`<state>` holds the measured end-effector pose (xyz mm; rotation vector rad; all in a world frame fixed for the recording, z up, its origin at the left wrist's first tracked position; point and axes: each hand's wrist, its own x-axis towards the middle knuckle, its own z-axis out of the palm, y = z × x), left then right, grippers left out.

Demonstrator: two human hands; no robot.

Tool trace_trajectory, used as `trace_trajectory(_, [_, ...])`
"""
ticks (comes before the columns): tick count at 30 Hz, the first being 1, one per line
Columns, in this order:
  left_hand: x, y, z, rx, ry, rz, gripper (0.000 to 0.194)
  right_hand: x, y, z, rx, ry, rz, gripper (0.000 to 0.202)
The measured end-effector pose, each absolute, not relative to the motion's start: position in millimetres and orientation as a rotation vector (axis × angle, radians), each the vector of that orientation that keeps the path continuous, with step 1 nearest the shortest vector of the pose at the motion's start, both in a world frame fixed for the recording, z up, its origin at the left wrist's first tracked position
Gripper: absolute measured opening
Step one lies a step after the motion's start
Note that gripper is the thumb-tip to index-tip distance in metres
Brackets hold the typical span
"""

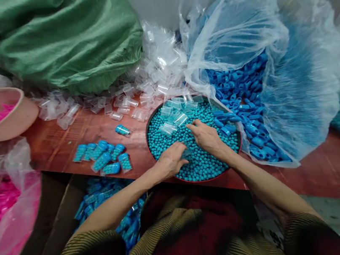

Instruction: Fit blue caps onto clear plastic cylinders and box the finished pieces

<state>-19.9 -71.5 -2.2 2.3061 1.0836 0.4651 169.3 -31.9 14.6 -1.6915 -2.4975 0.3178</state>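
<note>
Left hand, right hand apart at teal beads in round tray; can't tell grips. Blue caps right.

The beads look like smooth plastic with a soft sheen. The tubes are clear, glossy plastic, the caps shiny opaque plastic, and the bag thin, crinkled, translucent plastic film. The sack looks like matt, creased cloth; the basin is smooth, dull plastic; the worktop appears smooth and faintly glossy.
</note>
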Motion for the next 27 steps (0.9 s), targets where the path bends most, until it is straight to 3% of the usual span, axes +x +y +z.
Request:
trace_trajectory(7, [-38, -69, 6, 2.057, 1.260, 0.503, 0.039, 142, -58, 13, -1.503, -2.813, 0.292, 0.022])
trace_trajectory(13, [-31, -69, -4, 2.319, 1.192, 0.587, 0.031, 157, -51, 3, -1.468, -2.603, 0.327, 0.034])
trace_trajectory(19, [-43, -67, -3, 2.326, 1.220, 0.614, 0.031, 148, -62, 3, -1.451, -2.805, 0.269, 0.037])
trace_trajectory(22, [-41, -67, -3, 2.296, 1.167, 0.539, 0.033, 146, -53, -4, -1.459, -2.650, 0.454, 0.033])
trace_trajectory(27, [-22, -60, -7, 2.201, 1.091, 0.479, 0.039, 161, -41, -17, -1.296, -2.096, 1.248, 0.033])
